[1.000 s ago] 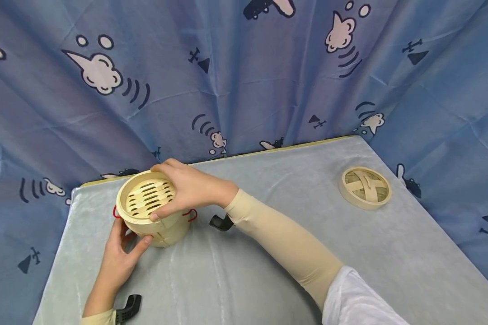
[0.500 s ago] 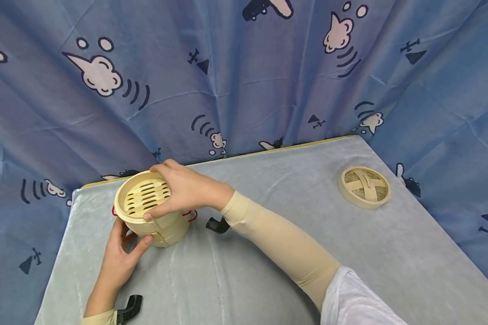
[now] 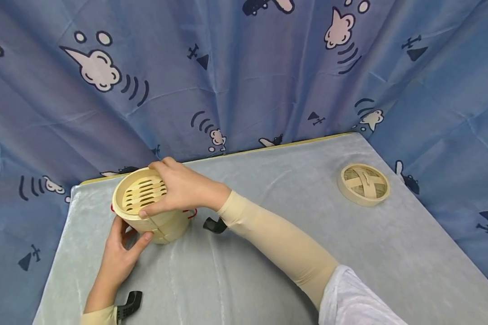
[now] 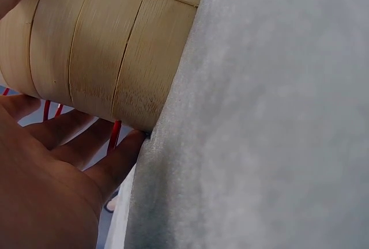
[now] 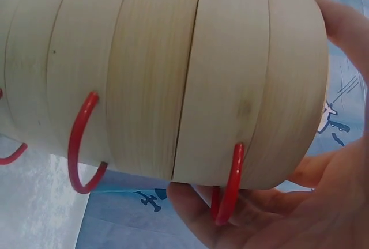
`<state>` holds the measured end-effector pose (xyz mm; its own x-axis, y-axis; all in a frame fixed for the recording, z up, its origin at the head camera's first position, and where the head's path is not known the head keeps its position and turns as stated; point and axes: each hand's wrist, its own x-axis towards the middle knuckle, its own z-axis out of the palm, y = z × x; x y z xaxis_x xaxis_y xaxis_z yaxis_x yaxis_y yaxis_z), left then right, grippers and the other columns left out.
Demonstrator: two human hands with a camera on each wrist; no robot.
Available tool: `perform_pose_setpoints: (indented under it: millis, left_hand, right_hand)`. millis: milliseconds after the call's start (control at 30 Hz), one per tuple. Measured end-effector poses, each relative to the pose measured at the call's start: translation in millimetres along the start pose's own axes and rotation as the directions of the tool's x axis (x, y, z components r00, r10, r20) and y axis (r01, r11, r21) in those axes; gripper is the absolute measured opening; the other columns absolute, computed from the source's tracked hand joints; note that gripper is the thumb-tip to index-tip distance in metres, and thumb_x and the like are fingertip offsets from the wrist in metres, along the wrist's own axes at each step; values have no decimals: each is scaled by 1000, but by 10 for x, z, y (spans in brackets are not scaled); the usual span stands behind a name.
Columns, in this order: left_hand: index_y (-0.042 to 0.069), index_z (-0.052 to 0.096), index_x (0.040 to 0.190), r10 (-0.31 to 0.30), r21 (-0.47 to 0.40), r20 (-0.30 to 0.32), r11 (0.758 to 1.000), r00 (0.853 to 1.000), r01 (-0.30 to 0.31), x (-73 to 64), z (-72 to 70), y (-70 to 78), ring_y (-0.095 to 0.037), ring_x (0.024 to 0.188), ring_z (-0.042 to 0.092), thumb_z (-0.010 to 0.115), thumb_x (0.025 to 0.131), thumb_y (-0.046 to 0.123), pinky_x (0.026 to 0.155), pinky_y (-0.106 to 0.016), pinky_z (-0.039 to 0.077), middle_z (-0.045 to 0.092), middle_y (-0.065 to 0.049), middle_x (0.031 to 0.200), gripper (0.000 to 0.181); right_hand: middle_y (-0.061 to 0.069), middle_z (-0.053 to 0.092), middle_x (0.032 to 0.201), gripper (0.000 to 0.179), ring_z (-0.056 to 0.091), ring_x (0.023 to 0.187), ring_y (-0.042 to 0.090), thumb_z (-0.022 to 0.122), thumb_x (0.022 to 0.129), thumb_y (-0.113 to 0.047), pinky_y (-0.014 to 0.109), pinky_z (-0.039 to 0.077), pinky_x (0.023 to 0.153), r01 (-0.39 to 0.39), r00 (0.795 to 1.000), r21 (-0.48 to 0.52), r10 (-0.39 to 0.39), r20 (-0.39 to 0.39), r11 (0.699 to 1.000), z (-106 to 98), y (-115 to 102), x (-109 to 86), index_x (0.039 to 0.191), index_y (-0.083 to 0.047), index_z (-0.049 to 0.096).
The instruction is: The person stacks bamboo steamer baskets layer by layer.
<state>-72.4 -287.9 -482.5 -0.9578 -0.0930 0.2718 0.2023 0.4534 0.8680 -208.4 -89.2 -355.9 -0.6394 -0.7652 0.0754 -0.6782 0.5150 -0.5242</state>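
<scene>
A stack of round bamboo steamer baskets (image 3: 166,232) with red loop handles stands at the left of the table. Across the top of the upper basket (image 3: 124,214), my right hand (image 3: 185,187) grips the rim, thumb on the near side and fingers on the far side. My left hand (image 3: 119,255) holds the stack lower down from the left, its thumb on the front. In the left wrist view its fingers (image 4: 118,165) lie along the bamboo wall beside the red loops. The right wrist view shows the stacked walls (image 5: 153,76) and my right fingers (image 5: 193,211) underneath a red handle.
A bamboo steamer lid (image 3: 366,185) with crossed strips lies at the right of the grey cloth-covered table (image 3: 276,280). Blue patterned curtains (image 3: 252,90) hang behind the table and along its right side. A black wrist-worn device (image 3: 130,304) sits at my left wrist.
My right hand and the upper basket have shifted slightly left over the stack. My left hand stays at almost the same place. The lid has not moved.
</scene>
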Motion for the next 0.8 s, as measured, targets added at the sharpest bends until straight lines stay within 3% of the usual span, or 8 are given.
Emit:
perform_pose_setpoints:
  millis: [433, 633, 800]
  left_hand:
    - [25, 28, 156, 44, -18, 9, 999, 999, -44, 22, -5, -14, -14, 122, 47, 73, 85, -4, 95, -17, 40, 47, -3, 138, 89]
    - [12, 31, 154, 43, -6, -5, 999, 999, -43, 3, 7, 232, -9, 118, 48, 71, 83, -10, 94, -15, 40, 48, 3, 131, 84]
    - [20, 32, 155, 32, -12, -3, 999, 999, -32, 2, 15, 61, -12, 119, 49, 72, 84, -7, 94, -16, 41, 49, 0, 133, 86]
  right_hand:
    - [5, 45, 132, 115, 49, 110, 9, 73, 65, -78, 21, 43, 95, -20, 1000, 7, 20, -13, 1000, 15, -9, -54, 151, -12, 36]
    - [4, 45, 130, 114, 48, 109, 9, 72, 65, -79, 21, 43, 95, -18, 999, 3, 18, -28, 1000, 33, -7, -56, 151, -13, 36]
    - [6, 43, 134, 115, 47, 114, 11, 72, 66, -79, 23, 42, 98, -31, 999, 5, 31, -34, 1000, 44, -10, -109, 153, -13, 33]
